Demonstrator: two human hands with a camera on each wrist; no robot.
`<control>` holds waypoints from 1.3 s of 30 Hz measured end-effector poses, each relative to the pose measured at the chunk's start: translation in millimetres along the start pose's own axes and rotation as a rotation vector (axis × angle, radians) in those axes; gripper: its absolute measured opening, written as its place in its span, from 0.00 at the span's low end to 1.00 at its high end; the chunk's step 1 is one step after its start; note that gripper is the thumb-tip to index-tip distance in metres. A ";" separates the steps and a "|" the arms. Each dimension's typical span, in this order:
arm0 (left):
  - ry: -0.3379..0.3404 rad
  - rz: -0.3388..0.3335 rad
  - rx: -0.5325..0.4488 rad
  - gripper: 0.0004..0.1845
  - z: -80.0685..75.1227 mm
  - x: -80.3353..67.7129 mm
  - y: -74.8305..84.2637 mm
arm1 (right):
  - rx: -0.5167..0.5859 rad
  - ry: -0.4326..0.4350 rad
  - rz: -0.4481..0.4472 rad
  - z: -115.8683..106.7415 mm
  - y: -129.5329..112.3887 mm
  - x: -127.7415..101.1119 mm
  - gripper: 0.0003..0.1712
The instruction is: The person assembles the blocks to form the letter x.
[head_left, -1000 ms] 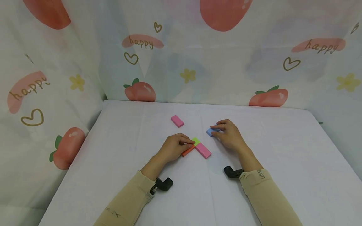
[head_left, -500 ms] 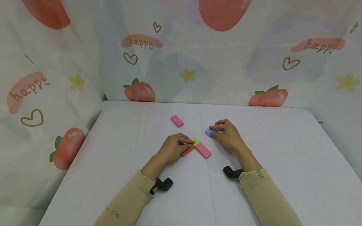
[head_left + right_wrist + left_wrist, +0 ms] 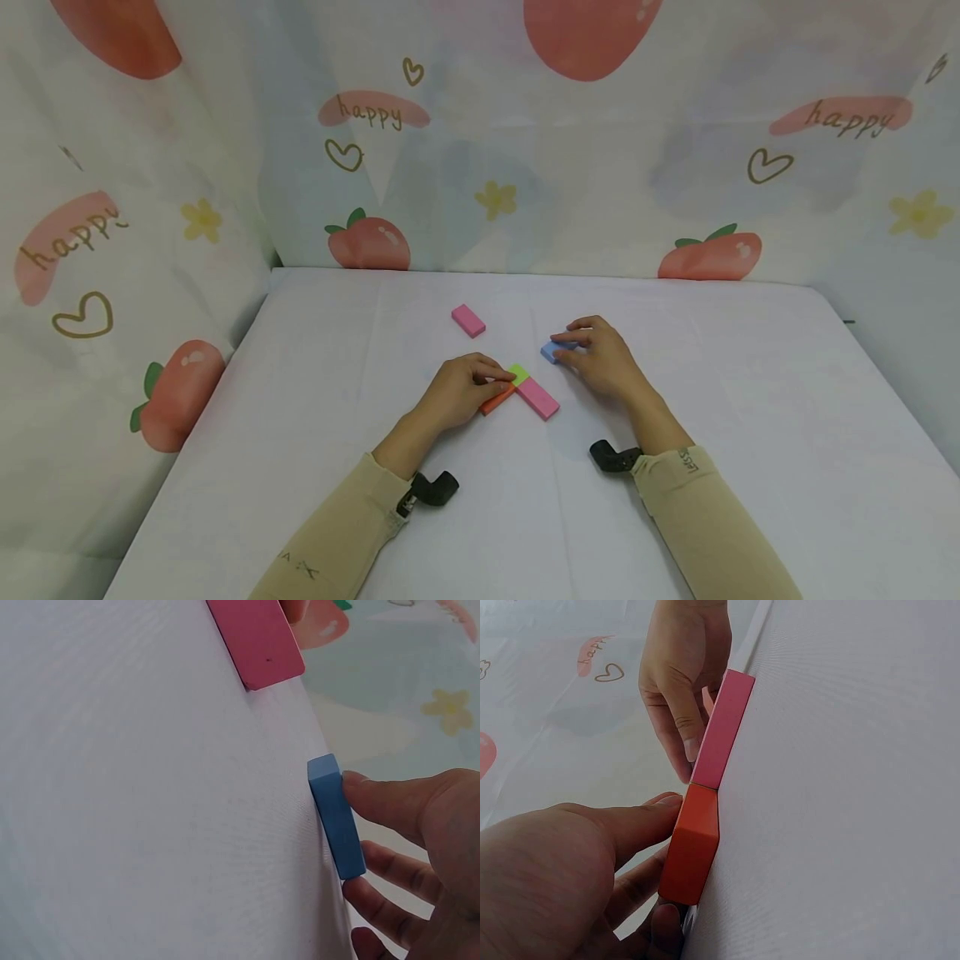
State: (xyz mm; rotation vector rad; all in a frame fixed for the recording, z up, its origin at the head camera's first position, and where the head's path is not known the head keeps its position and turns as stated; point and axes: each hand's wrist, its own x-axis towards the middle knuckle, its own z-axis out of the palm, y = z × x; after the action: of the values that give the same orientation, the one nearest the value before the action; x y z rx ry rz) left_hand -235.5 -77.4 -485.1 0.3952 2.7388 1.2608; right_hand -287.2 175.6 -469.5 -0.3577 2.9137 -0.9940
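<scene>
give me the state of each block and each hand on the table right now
blue block: flat on the table, right hand's fingertips on it
orange block: flat, left hand's fingers touching it
green block: flat, beside the left fingertips
near pink block: flat, end against the orange block
far pink block: flat, untouched
left hand: curled
right hand: curled over blue block

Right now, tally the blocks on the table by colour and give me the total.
Pink blocks: 2, one far, one by the green block
Green block: 1
Orange block: 1, under the left hand
Blue block: 1, at the right hand
Total: 5
</scene>
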 end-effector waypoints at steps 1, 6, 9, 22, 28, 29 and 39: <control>-0.001 -0.001 0.000 0.08 -0.1 0.0 0.0 | 0.002 -0.001 0.001 0.0 0.0 0.0 0.18; -0.007 0.001 0.007 0.08 -0.7 0.0 0.3 | 0.010 -0.006 0.005 0.0 -0.6 -0.1 0.18; -0.007 0.002 0.008 0.08 -0.9 -0.2 1.0 | 0.009 -0.009 0.008 0.0 -1.1 -0.2 0.18; 0.000 0.007 0.003 0.08 -0.1 0.4 -0.4 | 0.001 -0.011 0.012 1.2 -3.7 -0.6 0.18; -0.001 0.011 0.006 0.08 0.3 1.1 -0.9 | 0.000 -0.015 0.020 1.0 -4.8 -0.8 0.18; -0.002 0.011 0.006 0.08 0.2 1.1 -0.9 | 0.002 -0.016 0.020 1.0 -5.0 -0.8 0.18; -0.011 0.011 0.003 0.09 -1.1 0.8 0.5 | -0.007 -0.023 0.018 2.7 -5.9 -0.3 0.17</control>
State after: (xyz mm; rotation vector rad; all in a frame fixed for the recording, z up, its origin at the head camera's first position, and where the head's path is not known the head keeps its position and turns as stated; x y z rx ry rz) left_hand -236.4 -77.7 -484.0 0.4171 2.7338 1.2540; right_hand -285.4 169.5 -468.1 -0.3396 2.8955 -0.9712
